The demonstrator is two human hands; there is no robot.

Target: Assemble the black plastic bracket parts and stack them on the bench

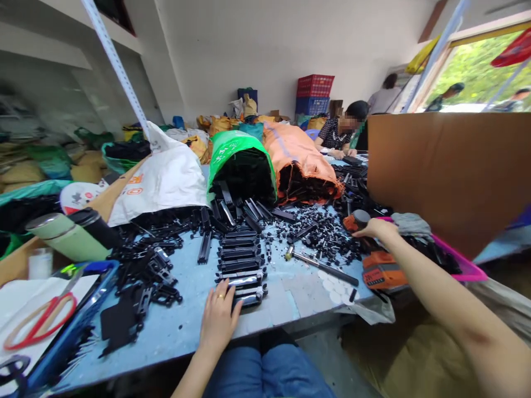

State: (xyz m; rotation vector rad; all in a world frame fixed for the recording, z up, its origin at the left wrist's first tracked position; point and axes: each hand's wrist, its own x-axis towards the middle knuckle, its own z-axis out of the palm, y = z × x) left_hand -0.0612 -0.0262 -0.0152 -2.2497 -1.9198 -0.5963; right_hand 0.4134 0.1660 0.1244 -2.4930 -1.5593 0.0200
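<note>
"Where are the black bars?"

"In a row of black bars (241, 253) near the middle of the blue table (193, 318), lying side by side and running away from the person."

"And the hands?"

"The left hand (219, 312) lies over the near end, fingers spread and relaxed, clenched on nothing. The right hand (374, 228) reaches to an orange-and-grey item (350, 223); its fingertips seem to touch it, but whether they grasp it I can't make out."

"What makes this go well, do you think?"

"A light left palm, I'd say, so the nearest bars stay square. The right arm is best lifted clear of the orange tool (384, 271) just below it, and of the hammer (327, 267) beside the loose small parts (317, 237); a dragging sleeve or wrist could scatter those."

"Beyond that?"

"A green sack (244, 143) and an orange sack (296, 146) behind, with a co-worker (337, 132) bent over the far end."
</note>
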